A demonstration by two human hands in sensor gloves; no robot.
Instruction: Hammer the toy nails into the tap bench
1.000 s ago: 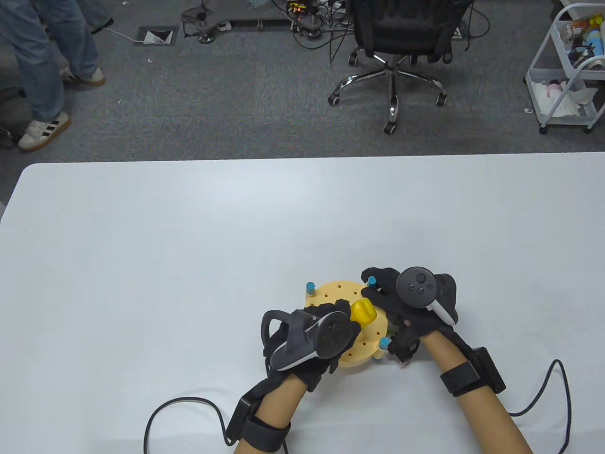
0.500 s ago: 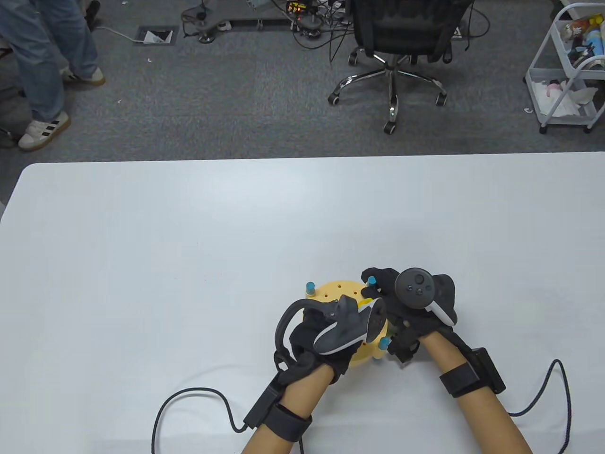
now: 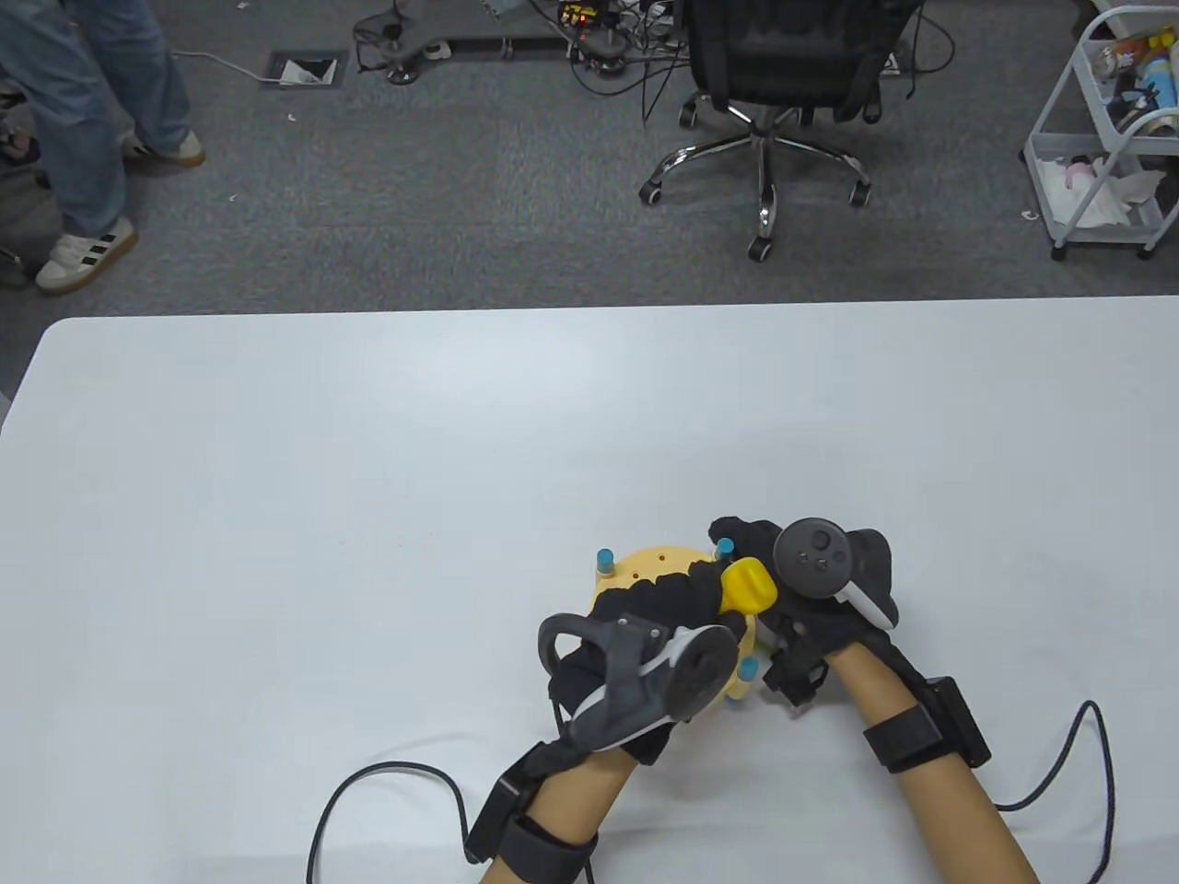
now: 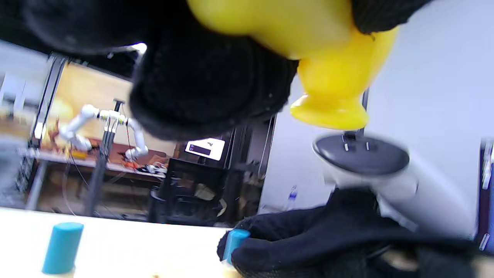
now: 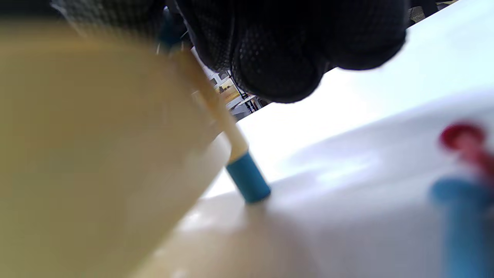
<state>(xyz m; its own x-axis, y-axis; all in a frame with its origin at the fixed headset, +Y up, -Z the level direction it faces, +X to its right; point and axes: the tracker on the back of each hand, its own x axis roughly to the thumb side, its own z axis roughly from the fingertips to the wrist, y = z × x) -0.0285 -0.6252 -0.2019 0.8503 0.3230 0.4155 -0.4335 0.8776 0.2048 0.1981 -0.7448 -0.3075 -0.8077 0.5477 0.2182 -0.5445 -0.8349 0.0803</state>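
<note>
Lower centre: left hand point(image 3: 645, 635) gripping yellow hammer point(image 3: 748, 587), covering most of tap bench point(image 3: 659, 562); right hand point(image 3: 811, 599) grip unclear.

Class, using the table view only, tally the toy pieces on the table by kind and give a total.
tap bench: 1
toy hammer: 1
blue posts: 3
Total: 5
</note>
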